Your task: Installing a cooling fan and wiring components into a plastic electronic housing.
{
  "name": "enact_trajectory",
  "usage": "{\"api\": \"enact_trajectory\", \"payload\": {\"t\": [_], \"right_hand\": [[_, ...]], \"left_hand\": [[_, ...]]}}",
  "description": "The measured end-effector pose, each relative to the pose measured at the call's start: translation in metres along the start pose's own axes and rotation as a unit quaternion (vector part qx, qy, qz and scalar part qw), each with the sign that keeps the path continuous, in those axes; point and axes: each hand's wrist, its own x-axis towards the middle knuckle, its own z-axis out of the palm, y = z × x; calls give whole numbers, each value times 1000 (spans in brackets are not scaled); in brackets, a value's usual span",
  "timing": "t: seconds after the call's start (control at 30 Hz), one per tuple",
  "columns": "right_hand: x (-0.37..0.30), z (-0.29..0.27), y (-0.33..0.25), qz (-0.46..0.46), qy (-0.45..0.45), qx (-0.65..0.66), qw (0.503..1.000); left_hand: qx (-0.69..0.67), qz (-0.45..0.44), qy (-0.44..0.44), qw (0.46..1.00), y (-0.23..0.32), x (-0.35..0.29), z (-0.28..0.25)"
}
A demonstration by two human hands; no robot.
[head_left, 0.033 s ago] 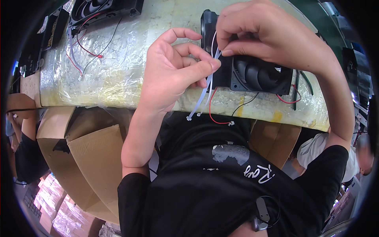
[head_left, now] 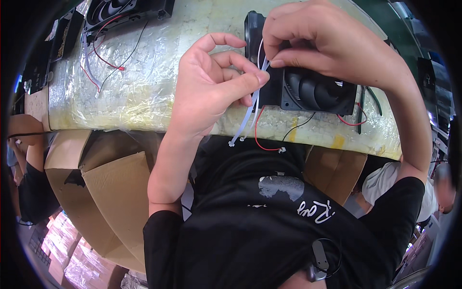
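A black cooling fan (head_left: 317, 94) in a black housing lies at the table's front edge, partly under my right hand. Across the housing runs a bundle of whitish cables (head_left: 247, 118), its small plugs hanging over the edge. My left hand (head_left: 216, 79) pinches the cables between thumb and index finger, the other fingers curled loosely. Just above and to the right, my right hand (head_left: 308, 41) is closed, thumb against fingers, where the cables pass. Its fingers hide what exactly it grips. Red wires (head_left: 257, 139) and a thin black wire (head_left: 299, 126) trail from the housing.
A second black fan unit (head_left: 130, 12) with loose wires lies at the far left. Dark-handled pliers or cutters (head_left: 368, 108) lie right of the fan. Plastic film covers the table (head_left: 139, 91). Open cardboard boxes (head_left: 118, 202) stand below its edge. Other people (head_left: 31, 168) are at both sides.
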Motion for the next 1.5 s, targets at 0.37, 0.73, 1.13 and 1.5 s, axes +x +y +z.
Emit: {"api": "enact_trajectory", "payload": {"t": [0.37,0.73,1.13,1.5], "right_hand": [[-4,0,-6,5,-17,-32,999],[-28,46,4,-29,104,31,994],[-63,59,13,-107,269,118,950],[-197,180,86,392,436,-213,782]], "left_hand": [[31,47,-15,998,-6,2,2],[173,220,-17,960,-29,-7,1],[237,305,33,922,-40,7,-7],[355,406,-59,840,-24,-1,3]]}}
